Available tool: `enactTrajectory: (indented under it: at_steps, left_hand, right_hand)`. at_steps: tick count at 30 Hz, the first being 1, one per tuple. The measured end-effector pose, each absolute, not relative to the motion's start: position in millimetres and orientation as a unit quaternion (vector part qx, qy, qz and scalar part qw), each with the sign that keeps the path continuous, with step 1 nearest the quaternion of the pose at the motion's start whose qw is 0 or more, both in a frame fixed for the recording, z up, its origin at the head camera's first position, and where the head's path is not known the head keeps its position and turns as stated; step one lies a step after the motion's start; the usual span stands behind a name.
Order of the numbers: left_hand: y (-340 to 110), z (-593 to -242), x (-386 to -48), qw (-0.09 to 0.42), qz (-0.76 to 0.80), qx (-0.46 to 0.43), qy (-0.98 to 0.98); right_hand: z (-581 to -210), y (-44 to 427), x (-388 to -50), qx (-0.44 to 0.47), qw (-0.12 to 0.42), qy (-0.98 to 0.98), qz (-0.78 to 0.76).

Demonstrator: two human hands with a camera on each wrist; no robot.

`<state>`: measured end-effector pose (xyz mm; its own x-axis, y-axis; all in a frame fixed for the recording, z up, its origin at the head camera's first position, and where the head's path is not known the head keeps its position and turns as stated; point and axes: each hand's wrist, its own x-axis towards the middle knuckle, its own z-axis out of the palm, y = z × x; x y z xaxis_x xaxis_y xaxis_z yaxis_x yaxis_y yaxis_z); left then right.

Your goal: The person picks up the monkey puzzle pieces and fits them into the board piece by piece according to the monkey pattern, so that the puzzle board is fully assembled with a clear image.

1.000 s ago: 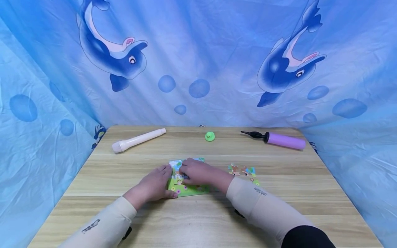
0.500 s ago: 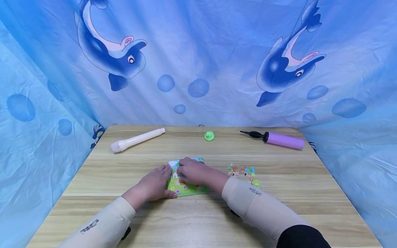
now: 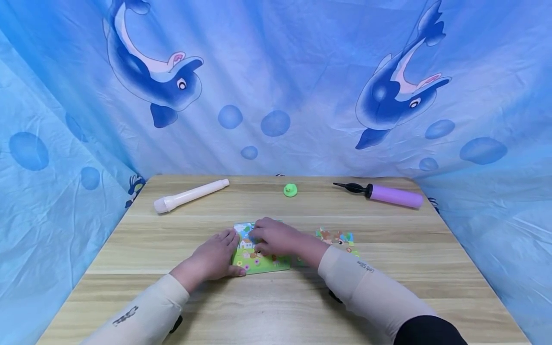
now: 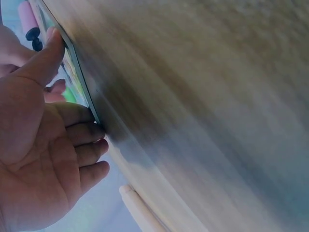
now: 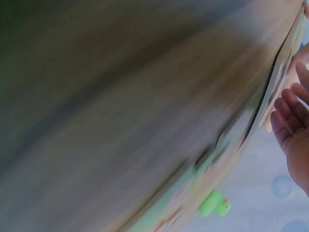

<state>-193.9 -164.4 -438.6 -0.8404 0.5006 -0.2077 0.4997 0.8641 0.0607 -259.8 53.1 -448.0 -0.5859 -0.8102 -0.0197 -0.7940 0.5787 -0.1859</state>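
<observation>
A colorful jigsaw puzzle board with a green meadow and a small white house lies near the middle of the table. Along its left edge my left hand rests with fingers extended, the thumb at the near corner; the left wrist view shows the fingertips and thumb touching the rim. My right hand reaches across the board, its fingers bent over the picture, pinching a small puzzle piece that is mostly hidden. In the right wrist view, the other right-hand fingers curl loosely beside the board edge.
To the right lie joined puzzle pieces with a brown animal face, partly behind the right forearm. A white stick with a wide end, a green toy duck and a purple hand pump line the back of the table.
The right hand shifts slightly left, then slightly back right and away, while the small piece under its fingers moves and the printed house becomes more visible. The left hand stays at the board's edge.
</observation>
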Motion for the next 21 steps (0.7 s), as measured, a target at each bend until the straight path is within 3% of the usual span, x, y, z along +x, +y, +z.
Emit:
enactTrajectory:
  at_steps: [14, 21]
  left_hand:
    - [-166, -442, -193, 0.115, 0.015, 0.242, 0.963]
    - [-163, -441, -193, 0.109, 0.019, 0.25, 0.962]
  right_hand:
    - [-441, 152, -277, -0.368, 0.024, 0.924, -0.099]
    - [-436, 196, -275, -0.328, 0.072, 0.937, -0.094]
